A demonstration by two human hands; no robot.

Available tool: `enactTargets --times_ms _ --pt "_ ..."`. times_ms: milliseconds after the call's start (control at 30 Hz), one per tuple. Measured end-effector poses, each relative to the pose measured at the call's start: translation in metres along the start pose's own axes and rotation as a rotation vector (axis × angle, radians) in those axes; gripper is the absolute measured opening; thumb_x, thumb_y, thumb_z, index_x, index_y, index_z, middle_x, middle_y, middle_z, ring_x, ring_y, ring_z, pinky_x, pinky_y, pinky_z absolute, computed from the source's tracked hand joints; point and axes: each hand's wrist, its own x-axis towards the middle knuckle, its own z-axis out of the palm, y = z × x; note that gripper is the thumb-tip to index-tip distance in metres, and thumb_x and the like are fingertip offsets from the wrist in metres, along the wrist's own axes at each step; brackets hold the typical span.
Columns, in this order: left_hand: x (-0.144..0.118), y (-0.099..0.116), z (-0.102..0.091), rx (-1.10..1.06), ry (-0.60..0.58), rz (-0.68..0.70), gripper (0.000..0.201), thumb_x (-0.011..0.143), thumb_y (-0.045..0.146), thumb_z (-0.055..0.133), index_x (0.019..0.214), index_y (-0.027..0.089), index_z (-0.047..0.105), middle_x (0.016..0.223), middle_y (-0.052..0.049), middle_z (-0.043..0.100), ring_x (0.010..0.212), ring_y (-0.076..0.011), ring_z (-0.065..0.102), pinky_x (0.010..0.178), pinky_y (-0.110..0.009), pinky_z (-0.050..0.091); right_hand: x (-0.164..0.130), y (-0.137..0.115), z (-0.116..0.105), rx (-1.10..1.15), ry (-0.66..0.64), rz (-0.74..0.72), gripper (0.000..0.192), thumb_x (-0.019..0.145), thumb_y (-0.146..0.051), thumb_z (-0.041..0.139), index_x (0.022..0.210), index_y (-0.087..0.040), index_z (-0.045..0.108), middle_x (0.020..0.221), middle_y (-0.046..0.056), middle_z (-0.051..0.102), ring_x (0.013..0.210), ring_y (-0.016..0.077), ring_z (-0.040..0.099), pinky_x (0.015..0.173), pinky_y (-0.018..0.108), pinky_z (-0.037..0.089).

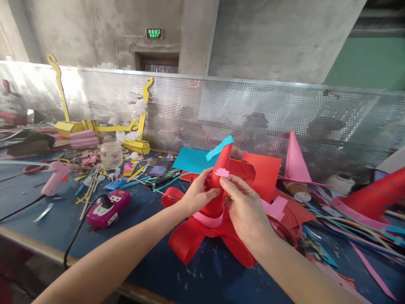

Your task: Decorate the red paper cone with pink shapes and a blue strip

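A red paper cone hat (225,157) stands in front of me, with a blue paper strip (219,147) at its tip and a pink band (209,219) round its base. Red paper loops (187,244) spread out beneath it on the table. My left hand (202,191) is wrapped round the side of the cone. With thumb and fingertips, my right hand (245,204) pinches a small scalloped pink paper cutout (222,172) against the cone's front. Part of the cone is hidden behind my fingers.
To the left are a purple power strip (117,206), a pink glue gun (54,177) and a jar (111,155). Blue paper (190,159) and red paper (267,173) lie behind. A pink cone (296,162) and another red cone (373,198) stand right. A perforated metal screen (221,109) borders the back.
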Motion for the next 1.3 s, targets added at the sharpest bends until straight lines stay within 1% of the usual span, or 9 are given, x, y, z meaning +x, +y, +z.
enactTargets --times_ms 100,200,300,500,633,833,1033,1167,1300 --pt "0.001 -0.002 0.0 -0.038 0.033 -0.005 0.058 0.076 0.017 0.069 0.129 0.02 0.049 0.112 -0.008 0.064 0.102 -0.0208 0.063 0.089 -0.033 0.05 0.0 0.002 0.0 -0.012 -0.007 -0.014 0.023 0.053 -0.039 0.09 0.068 -0.03 0.076 0.076 0.0 0.073 0.078 0.0221 0.065 0.068 0.038 0.052" --pt "0.001 -0.004 0.0 -0.074 0.008 -0.003 0.054 0.076 0.018 0.07 0.127 0.02 0.05 0.11 -0.007 0.065 0.102 -0.0199 0.063 0.091 -0.033 0.049 0.0 0.004 0.001 0.016 -0.007 0.004 0.024 0.05 -0.038 0.091 0.068 -0.03 0.076 0.076 0.0 0.073 0.081 0.0226 0.065 0.071 0.038 0.051" --pt "0.001 -0.005 0.0 -0.118 -0.013 -0.011 0.051 0.077 0.018 0.069 0.124 0.02 0.05 0.114 -0.007 0.063 0.102 -0.0194 0.063 0.091 -0.033 0.049 0.001 0.005 0.001 0.054 -0.002 0.028 0.024 0.05 -0.037 0.091 0.067 -0.029 0.076 0.076 -0.001 0.072 0.079 0.0204 0.064 0.071 0.036 0.05" --pt "0.002 -0.006 0.001 -0.137 -0.009 -0.021 0.054 0.076 0.017 0.07 0.126 0.019 0.049 0.113 -0.007 0.063 0.101 -0.0186 0.064 0.089 -0.031 0.049 0.003 0.006 -0.001 0.001 0.015 0.003 0.024 0.054 -0.038 0.089 0.069 -0.027 0.074 0.071 -0.001 0.069 0.064 0.0161 0.055 0.059 0.032 0.041" --pt "0.001 -0.007 0.001 -0.12 0.006 -0.02 0.054 0.075 0.015 0.07 0.125 0.02 0.051 0.107 -0.005 0.064 0.1 -0.0184 0.063 0.088 -0.031 0.049 0.002 0.008 -0.003 0.016 0.04 0.028 0.026 0.051 -0.038 0.091 0.068 -0.026 0.075 0.071 -0.001 0.069 0.062 0.0146 0.052 0.056 0.03 0.037" --pt "0.002 -0.007 0.001 -0.176 -0.003 -0.019 0.052 0.073 0.015 0.071 0.122 0.021 0.053 0.105 -0.004 0.064 0.096 -0.0187 0.062 0.087 -0.032 0.048 0.001 0.011 -0.001 0.079 0.018 0.066 0.023 0.053 -0.034 0.09 0.069 -0.025 0.077 0.074 -0.002 0.069 0.072 0.0148 0.057 0.067 0.03 0.042" --pt "0.003 -0.011 0.0 -0.189 0.024 -0.017 0.051 0.071 0.013 0.073 0.119 0.022 0.057 0.101 -0.003 0.065 0.092 -0.0182 0.062 0.085 -0.033 0.047 0.001 0.01 -0.002 0.05 0.029 0.064 0.021 0.055 -0.035 0.09 0.067 -0.025 0.076 0.072 -0.003 0.067 0.071 0.0136 0.055 0.064 0.028 0.041" --pt "0.004 -0.012 0.001 -0.21 0.021 -0.017 0.053 0.071 0.014 0.074 0.12 0.022 0.056 0.106 -0.004 0.066 0.094 -0.0188 0.062 0.086 -0.033 0.048 0.0 0.011 -0.003 0.03 -0.02 0.036 0.018 0.06 -0.035 0.087 0.068 -0.024 0.076 0.074 -0.002 0.068 0.076 0.0146 0.057 0.067 0.028 0.041" --pt "0.004 -0.011 0.001 -0.207 0.006 -0.016 0.054 0.071 0.015 0.074 0.12 0.021 0.055 0.108 -0.006 0.067 0.096 -0.0204 0.063 0.086 -0.034 0.048 -0.001 0.011 -0.001 0.03 -0.018 0.021 0.019 0.061 -0.036 0.087 0.073 -0.026 0.077 0.075 -0.002 0.069 0.075 0.0149 0.057 0.067 0.029 0.041"
